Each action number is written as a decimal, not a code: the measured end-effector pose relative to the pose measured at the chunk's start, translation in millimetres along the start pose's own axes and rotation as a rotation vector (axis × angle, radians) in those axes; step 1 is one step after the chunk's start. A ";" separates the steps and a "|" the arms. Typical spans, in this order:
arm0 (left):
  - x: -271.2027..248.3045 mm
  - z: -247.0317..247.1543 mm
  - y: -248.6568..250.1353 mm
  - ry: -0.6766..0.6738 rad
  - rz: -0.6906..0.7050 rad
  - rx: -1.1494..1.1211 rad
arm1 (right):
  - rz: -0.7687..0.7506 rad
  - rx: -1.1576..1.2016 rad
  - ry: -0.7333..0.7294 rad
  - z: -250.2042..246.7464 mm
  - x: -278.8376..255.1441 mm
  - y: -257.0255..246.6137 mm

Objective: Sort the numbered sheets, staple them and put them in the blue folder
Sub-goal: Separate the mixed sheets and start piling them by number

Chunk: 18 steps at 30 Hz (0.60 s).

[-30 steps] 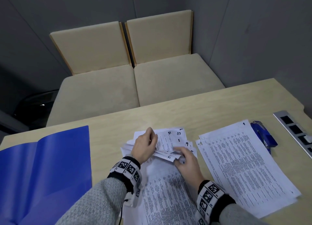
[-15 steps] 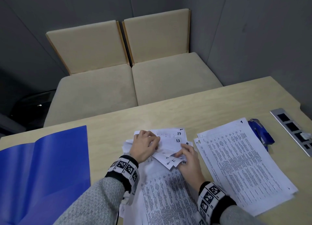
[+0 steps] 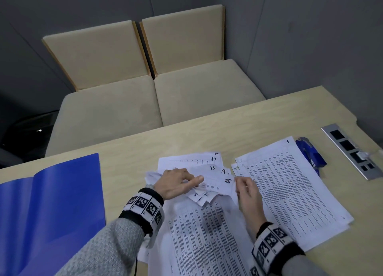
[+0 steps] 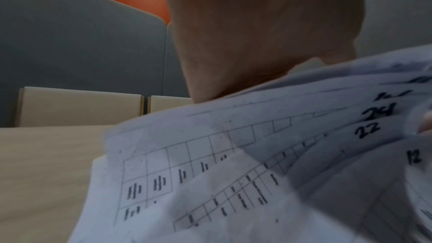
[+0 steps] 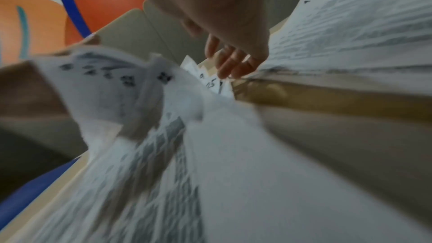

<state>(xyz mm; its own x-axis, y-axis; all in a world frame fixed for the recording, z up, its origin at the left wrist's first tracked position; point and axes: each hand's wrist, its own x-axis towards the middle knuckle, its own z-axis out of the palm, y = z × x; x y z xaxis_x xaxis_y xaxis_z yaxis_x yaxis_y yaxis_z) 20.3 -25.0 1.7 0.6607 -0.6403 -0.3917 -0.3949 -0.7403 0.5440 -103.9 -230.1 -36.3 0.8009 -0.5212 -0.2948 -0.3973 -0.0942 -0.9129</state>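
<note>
A fanned pile of numbered sheets lies mid-table, showing 17, 13, 9 and 25. My left hand holds down turned-back corners on the pile's left, fingers curled over them and thumb stretched along the paper. In the left wrist view the bent sheets show 24, 22 and 12 under the palm. My right hand pinches the right edge of sheet 25; its fingertips meet that sheet. An open blue folder lies at the left. A blue stapler sits at the right.
A second stack of printed sheets lies right of my hands, its top sheet numbered at the far corner. A metal socket strip is set in the table near the right edge. Two beige seats stand beyond the far edge.
My right hand has left the bent corners and moved right to the pile's edge. Sheet 25 now shows on top. My left thumb has stretched out over the sheets.
</note>
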 end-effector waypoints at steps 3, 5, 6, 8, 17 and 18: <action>-5.5 4.9 3.7 0.082 0.035 0.017 | 0.082 -0.254 -0.039 0.6 19.6 5.5; -7.2 9.0 7.6 0.130 0.037 -0.008 | 0.143 -0.267 -0.071 5.8 25.8 4.9; -8.0 11.0 9.7 0.150 0.034 -0.012 | 0.158 -0.266 -0.077 9.4 26.7 3.3; -9.2 15.2 11.3 0.187 0.037 0.002 | 0.139 -0.247 -0.071 16.7 25.1 -0.1; -6.3 18.0 13.2 0.197 0.043 0.063 | -0.237 -0.318 0.021 20.2 -2.8 4.9; -6.0 18.2 13.1 0.194 0.045 0.071 | -0.277 -0.338 0.006 19.7 -2.9 7.7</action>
<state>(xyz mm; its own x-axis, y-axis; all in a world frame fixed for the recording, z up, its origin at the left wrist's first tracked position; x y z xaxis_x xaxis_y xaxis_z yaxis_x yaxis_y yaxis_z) -0.5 -34.6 -2.3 0.7492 -0.6267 -0.2146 -0.4661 -0.7290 0.5013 -100.5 -212.5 -48.1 0.8956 -0.4422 -0.0492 -0.2931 -0.5032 -0.8129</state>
